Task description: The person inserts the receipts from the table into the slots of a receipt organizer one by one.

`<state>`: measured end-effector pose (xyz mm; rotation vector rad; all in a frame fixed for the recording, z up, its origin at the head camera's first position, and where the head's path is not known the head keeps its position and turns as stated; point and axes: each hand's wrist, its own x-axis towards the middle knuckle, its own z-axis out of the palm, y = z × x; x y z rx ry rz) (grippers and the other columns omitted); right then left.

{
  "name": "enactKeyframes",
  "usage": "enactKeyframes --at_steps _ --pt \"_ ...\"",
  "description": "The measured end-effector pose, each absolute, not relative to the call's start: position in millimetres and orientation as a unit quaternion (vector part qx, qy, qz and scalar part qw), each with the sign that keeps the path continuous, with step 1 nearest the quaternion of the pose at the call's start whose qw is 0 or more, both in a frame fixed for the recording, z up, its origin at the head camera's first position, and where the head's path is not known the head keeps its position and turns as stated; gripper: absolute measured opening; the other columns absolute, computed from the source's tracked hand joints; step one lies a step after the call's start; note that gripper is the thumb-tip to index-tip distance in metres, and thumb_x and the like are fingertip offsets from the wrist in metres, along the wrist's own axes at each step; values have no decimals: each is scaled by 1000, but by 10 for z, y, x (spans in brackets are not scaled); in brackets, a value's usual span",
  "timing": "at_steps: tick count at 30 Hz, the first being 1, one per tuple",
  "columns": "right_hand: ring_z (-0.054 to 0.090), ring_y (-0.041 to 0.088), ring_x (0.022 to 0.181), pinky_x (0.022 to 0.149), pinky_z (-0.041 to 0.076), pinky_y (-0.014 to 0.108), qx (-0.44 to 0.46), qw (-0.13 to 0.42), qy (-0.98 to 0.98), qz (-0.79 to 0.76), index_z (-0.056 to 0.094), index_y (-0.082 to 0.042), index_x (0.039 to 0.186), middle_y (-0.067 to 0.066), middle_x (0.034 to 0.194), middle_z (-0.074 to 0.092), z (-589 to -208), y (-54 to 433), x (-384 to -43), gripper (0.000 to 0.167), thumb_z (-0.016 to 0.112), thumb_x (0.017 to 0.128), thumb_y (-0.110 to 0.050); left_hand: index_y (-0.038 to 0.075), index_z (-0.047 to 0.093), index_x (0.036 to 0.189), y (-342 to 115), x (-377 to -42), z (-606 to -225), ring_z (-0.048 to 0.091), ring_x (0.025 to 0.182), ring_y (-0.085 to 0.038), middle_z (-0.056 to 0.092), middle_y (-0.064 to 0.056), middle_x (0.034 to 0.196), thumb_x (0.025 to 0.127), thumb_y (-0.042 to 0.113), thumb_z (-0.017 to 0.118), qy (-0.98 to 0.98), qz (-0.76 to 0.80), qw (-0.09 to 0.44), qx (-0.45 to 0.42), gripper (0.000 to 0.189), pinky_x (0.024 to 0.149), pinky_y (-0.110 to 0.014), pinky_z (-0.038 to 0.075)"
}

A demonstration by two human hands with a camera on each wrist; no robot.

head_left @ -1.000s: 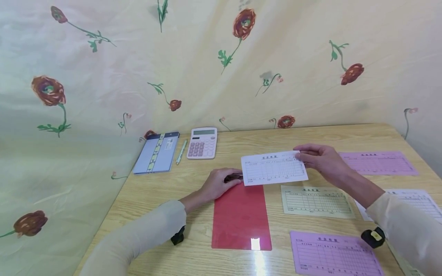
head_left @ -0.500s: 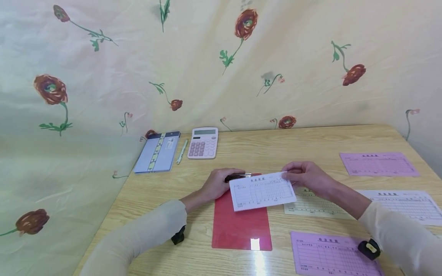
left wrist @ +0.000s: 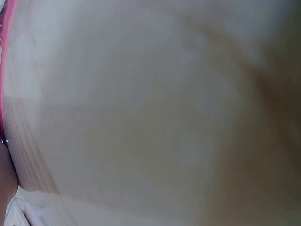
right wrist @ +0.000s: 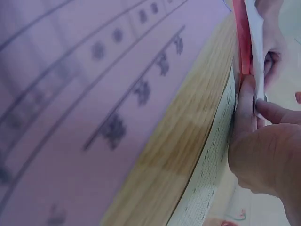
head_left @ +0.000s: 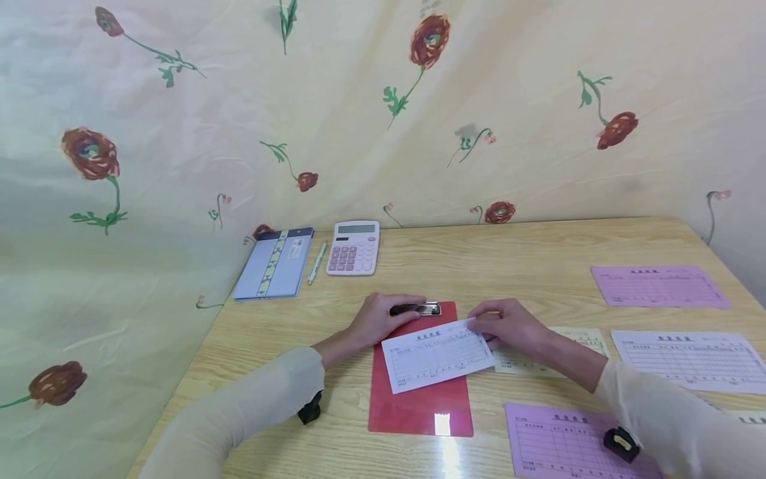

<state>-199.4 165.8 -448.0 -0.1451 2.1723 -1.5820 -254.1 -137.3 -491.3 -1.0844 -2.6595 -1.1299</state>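
A red clipboard (head_left: pixel 419 412) lies on the wooden table with its metal clip (head_left: pixel 429 309) at the far end. My left hand (head_left: pixel 383 318) grips the left part of that clip, thumb on the near side and fingers over the far side. Pinched by its right end, a white printed form (head_left: pixel 437 356) is in my right hand (head_left: pixel 509 327), slanting over the clipboard. The right wrist view shows thumb and fingers on either side of the sheet. Sleeve and wrist fill most of the left wrist view, so the left fingertips are hidden there.
A pale green form (head_left: pixel 577 339) lies partly under my right forearm. Another white form (head_left: pixel 688 359), a far pink form (head_left: pixel 661 286) and a near purple form (head_left: pixel 556 439) lie at the right. A calculator (head_left: pixel 353 248), pen (head_left: pixel 317 263) and blue folder (head_left: pixel 272 266) stand at the back left.
The white form has moved left and toward the person, from beside the clip down over the clipboard, carried by my right hand. My left hand stays at the clip.
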Motion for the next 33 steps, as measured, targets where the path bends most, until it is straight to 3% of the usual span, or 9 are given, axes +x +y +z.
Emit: enactKeyframes --at_steps 6,14,33 --pt "71 21 85 65 59 30 -43 204 809 -550 66 7 134 18 112 76 -4474 1519 -2018 37 69 104 -15 15 77 132 -1359 -2540 -4897 68 119 -5 76 2 125 98 20 79 -864 -360 33 -350 34 93 -22 55" --pt "75 22 86 68 62 35 -55 175 820 -541 69 10 129 19 108 78 -4403 1383 -2035 35 70 103 -13 14 77 131 -1355 -2542 -4887 69 119 -7 76 1 125 98 17 79 -864 -357 35 -353 34 95 -21 55" --pt "70 21 90 74 53 27 -8 157 844 -513 70 9 128 20 115 75 -4455 1208 -2069 34 68 105 -16 15 75 134 -1357 -2533 -4842 69 120 -9 76 1 127 103 19 74 -876 -327 24 -355 32 96 -20 54"
